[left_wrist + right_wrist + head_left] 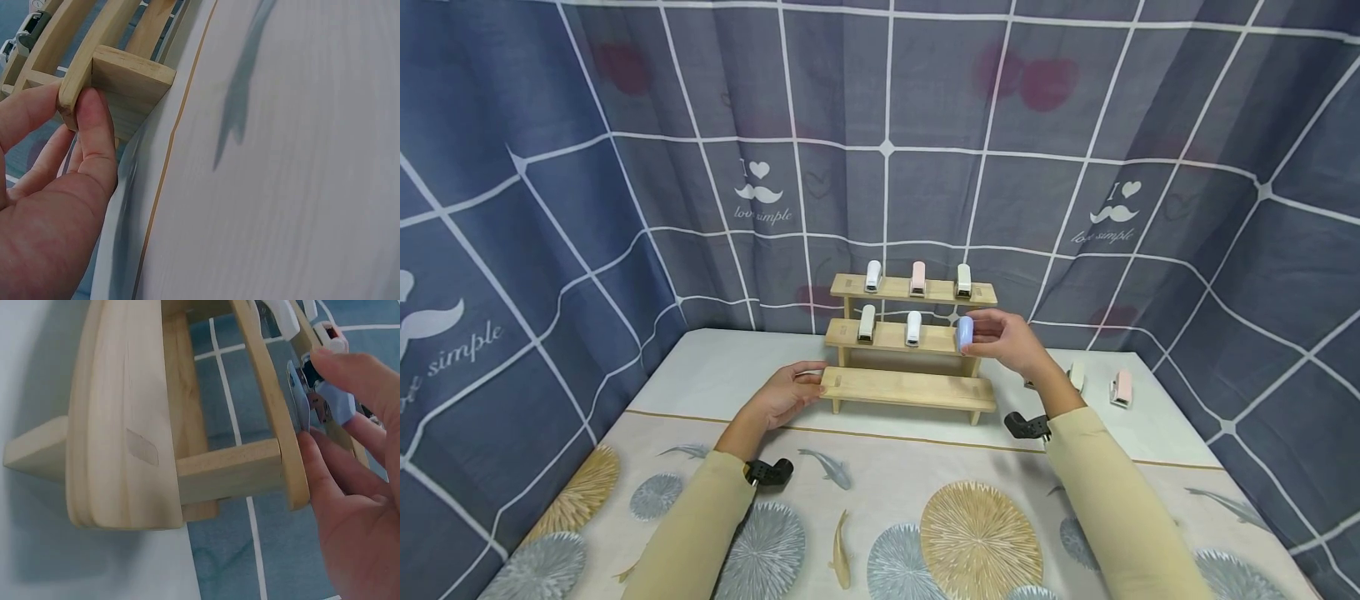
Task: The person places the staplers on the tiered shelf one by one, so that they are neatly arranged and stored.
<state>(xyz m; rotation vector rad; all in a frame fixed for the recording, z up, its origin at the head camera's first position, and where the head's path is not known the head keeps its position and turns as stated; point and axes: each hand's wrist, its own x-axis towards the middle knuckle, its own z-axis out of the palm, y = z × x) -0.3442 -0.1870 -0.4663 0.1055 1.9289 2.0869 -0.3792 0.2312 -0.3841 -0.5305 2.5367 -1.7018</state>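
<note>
A three-tier wooden display stand (910, 387) holds small staplers on its upper two tiers. With thumb and fingers, my left hand (784, 395) pinches the left end of the lowest tier; the left wrist view shows that board end (78, 81) between them. My right hand (1013, 340) grips a blue stapler (965, 332) at the right end of the middle tier. In the right wrist view the blue stapler (337, 402) is tilted, partly covered by the fingers. Beside it on that tier stand a white stapler (913, 328) and a cream stapler (867, 322).
White, pink (917, 278) and cream staplers line the top tier. On the white tabletop at right lie a pink stapler (1121, 388) and a cream one (1077, 376), plus another mostly hidden by the right arm. A checked curtain (850, 192) hangs behind.
</note>
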